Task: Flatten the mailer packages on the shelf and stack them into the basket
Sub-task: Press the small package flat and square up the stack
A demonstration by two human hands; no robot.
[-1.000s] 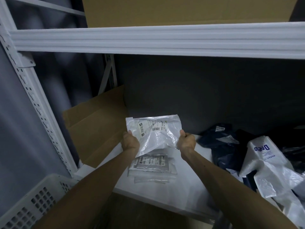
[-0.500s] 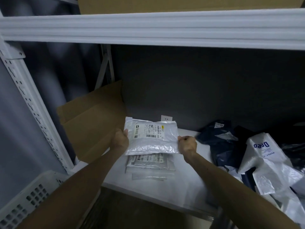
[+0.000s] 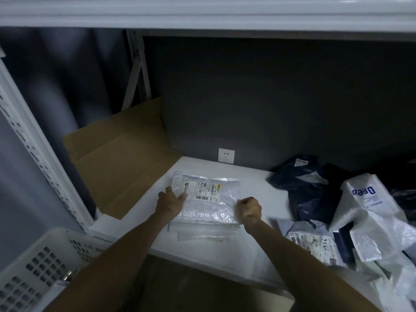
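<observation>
Both your forearms (image 3: 126,246) are bare as far as the view reaches. Your left hand (image 3: 172,200) and right hand (image 3: 248,210) are bare too.

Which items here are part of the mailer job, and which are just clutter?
Job: silver mailer in left hand and right hand, flat stack beneath, dark blue mailers, white mailer, basket, shelf.
Lying about: cardboard sheet, wall socket.

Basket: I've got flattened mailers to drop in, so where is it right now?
In the head view the white basket sits at the lower left, below the front-left corner of the shelf and beside the perforated upright post.
</observation>
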